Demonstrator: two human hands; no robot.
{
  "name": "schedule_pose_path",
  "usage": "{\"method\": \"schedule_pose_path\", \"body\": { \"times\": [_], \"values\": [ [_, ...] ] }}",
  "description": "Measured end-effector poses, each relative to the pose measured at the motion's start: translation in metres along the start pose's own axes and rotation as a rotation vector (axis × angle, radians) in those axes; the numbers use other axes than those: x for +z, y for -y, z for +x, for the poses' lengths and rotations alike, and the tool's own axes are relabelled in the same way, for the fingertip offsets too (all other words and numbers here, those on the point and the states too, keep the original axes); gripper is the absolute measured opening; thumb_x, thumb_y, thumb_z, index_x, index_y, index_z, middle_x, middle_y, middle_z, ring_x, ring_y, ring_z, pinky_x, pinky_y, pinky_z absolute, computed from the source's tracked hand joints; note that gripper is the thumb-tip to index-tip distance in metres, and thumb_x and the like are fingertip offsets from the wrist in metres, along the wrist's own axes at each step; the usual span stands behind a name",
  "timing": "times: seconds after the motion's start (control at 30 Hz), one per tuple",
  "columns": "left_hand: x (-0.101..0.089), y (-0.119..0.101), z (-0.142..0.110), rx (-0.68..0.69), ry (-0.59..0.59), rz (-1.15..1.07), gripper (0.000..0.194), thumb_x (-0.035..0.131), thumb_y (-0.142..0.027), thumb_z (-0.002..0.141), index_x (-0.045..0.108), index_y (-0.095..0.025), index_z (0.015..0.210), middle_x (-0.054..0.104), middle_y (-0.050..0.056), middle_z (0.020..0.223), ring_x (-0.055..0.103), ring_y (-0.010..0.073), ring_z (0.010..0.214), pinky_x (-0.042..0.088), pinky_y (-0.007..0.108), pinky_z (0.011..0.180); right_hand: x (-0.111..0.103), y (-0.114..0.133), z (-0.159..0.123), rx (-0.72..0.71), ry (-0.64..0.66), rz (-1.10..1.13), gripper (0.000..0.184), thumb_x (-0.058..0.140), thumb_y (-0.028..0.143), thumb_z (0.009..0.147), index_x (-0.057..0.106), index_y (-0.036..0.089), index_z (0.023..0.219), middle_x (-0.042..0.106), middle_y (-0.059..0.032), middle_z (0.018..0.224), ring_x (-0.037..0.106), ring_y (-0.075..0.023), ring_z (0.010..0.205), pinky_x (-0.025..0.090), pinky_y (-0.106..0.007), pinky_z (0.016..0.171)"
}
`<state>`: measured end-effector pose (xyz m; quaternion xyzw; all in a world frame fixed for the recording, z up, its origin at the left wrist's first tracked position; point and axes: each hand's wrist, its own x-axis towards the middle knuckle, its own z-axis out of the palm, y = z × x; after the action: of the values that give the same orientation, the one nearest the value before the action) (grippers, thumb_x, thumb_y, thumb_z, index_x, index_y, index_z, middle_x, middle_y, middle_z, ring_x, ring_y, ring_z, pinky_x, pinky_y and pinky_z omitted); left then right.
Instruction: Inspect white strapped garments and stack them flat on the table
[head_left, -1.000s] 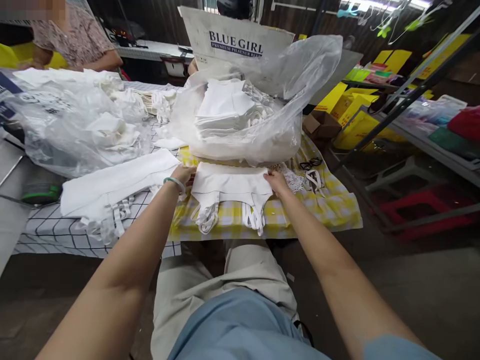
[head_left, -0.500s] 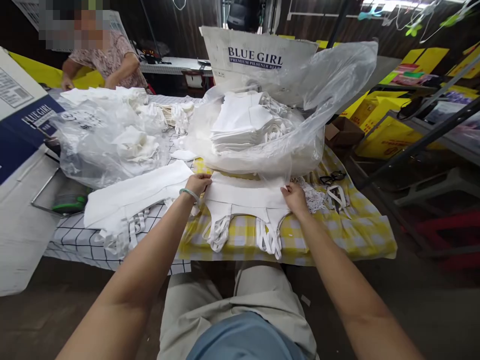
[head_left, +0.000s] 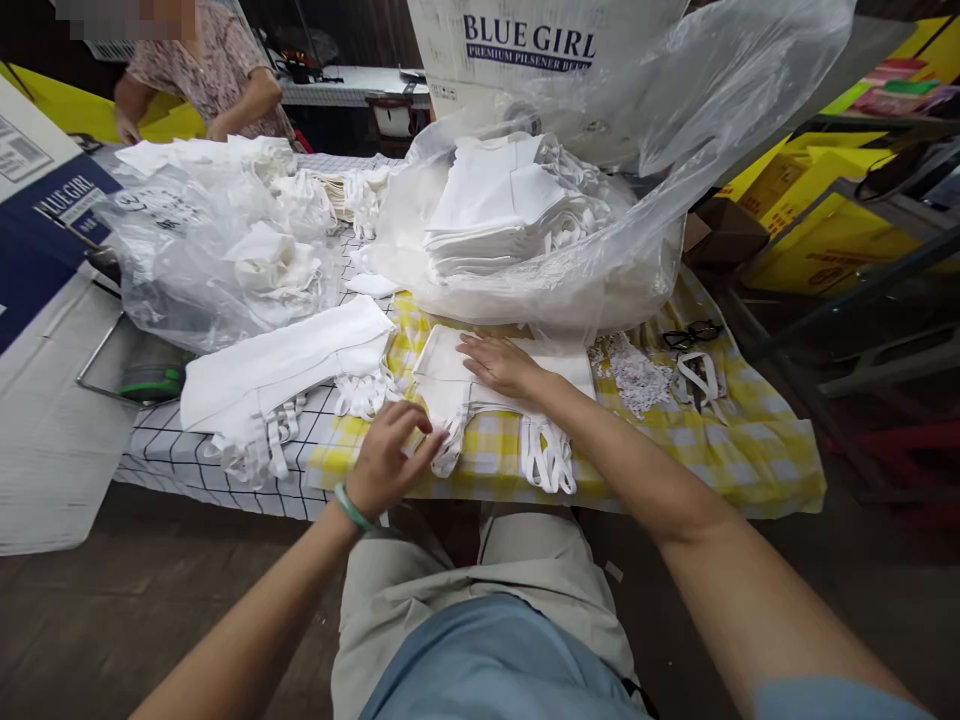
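A white strapped garment (head_left: 444, 362), like a cropped top, lies on the yellow checked cloth before me, its straps hanging toward the table's front edge. Pressed flat on its upper middle is my right hand (head_left: 496, 364), fingers stretched out; the forearm hides part of the fabric. Close to the left straps, my left hand (head_left: 391, 452) has curled fingers, with the thumb apart from the index and nothing visible between them. Just to the left lies another white strapped piece or pile (head_left: 285, 360). A stack of similar white garments (head_left: 495, 215) sits behind in a clear plastic bag (head_left: 645, 255).
Bagged white pieces (head_left: 274, 265) lie at the back left. White scraps (head_left: 637, 375), black-handled scissors (head_left: 691, 335) and a loose strap (head_left: 697, 380) are on the right. A printed carton (head_left: 45, 230) borders the left side. Across the table is another person (head_left: 217, 70).
Both hands have let go of the garment's upper corners. My right hand has moved left onto the fabric; my left hand has come down toward the straps. The view has tilted downward.
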<state>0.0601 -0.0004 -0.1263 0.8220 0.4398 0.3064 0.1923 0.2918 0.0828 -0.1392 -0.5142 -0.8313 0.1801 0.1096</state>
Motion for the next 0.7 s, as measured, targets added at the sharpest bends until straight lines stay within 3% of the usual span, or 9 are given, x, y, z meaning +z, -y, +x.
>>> {"method": "schedule_pose_path", "body": {
  "times": [0.1,0.2,0.27,0.4,0.53,0.63,0.7],
  "values": [
    [0.021,-0.014,-0.021,-0.02,0.057,0.169,0.019,0.061,-0.042,0.081,0.059,-0.024,0.075,0.061,0.01,0.086,0.055,0.027,0.087,0.042,0.043,0.081,0.011,-0.003,0.021,-0.035,0.065,-0.005,0.057,0.024,0.051,0.097,0.036,0.023,0.146,0.021,-0.001,0.158,0.011,-0.0235,0.147,0.008,-0.046,0.119],
    [0.039,-0.022,-0.016,-0.09,0.11,0.313,0.017,0.062,-0.038,0.079,0.061,-0.023,0.072,0.061,0.012,0.084,0.054,0.0301,0.088,0.039,0.046,0.077,0.021,-0.007,0.024,-0.04,0.054,-0.011,0.059,0.02,0.053,0.097,0.032,0.024,0.148,0.017,-0.0004,0.159,0.008,-0.0224,0.148,0.003,-0.044,0.119],
    [0.039,-0.023,-0.008,-0.12,0.104,0.278,0.016,0.058,-0.032,0.081,0.061,-0.023,0.068,0.062,0.011,0.083,0.055,0.0287,0.088,0.039,0.045,0.079,0.024,-0.009,0.022,-0.041,0.037,-0.008,0.06,0.019,0.054,0.097,0.031,0.025,0.149,0.016,0.0001,0.159,0.008,-0.0221,0.148,0.002,-0.043,0.119],
    [0.011,-0.014,0.005,-0.195,0.041,-0.099,0.019,0.057,-0.037,0.082,0.062,-0.022,0.071,0.064,0.007,0.084,0.056,0.0228,0.085,0.042,0.039,0.083,0.025,-0.012,0.022,-0.048,0.044,-0.013,0.06,0.02,0.055,0.097,0.031,0.026,0.149,0.015,0.0008,0.159,0.008,-0.0223,0.148,0.003,-0.044,0.119],
    [-0.026,0.003,0.01,-0.41,0.183,-0.455,0.03,0.059,-0.049,0.081,0.062,-0.021,0.07,0.061,0.003,0.073,0.055,0.0184,0.073,0.043,0.03,0.07,0.027,-0.014,0.024,-0.043,0.047,-0.003,0.06,0.019,0.055,0.097,0.029,0.028,0.149,0.014,0.0023,0.159,0.007,-0.022,0.148,0.003,-0.043,0.119],
    [-0.041,0.013,0.004,-0.47,0.186,-0.544,0.033,0.06,-0.049,0.081,0.06,-0.02,0.066,0.06,0.003,0.071,0.055,0.0168,0.073,0.043,0.029,0.073,0.028,-0.015,0.024,-0.042,0.046,0.002,0.061,0.018,0.056,0.096,0.03,0.028,0.149,0.014,0.0026,0.16,0.007,-0.0221,0.148,0.002,-0.043,0.119],
    [-0.04,0.02,-0.005,-0.51,0.189,-0.545,0.032,0.061,-0.048,0.081,0.061,-0.019,0.066,0.059,0.002,0.07,0.054,0.0163,0.073,0.043,0.029,0.073,0.028,-0.015,0.024,-0.045,0.044,0.004,0.061,0.017,0.056,0.096,0.029,0.028,0.149,0.013,0.0025,0.16,0.007,-0.0219,0.148,0.003,-0.043,0.119]
  ]
}}
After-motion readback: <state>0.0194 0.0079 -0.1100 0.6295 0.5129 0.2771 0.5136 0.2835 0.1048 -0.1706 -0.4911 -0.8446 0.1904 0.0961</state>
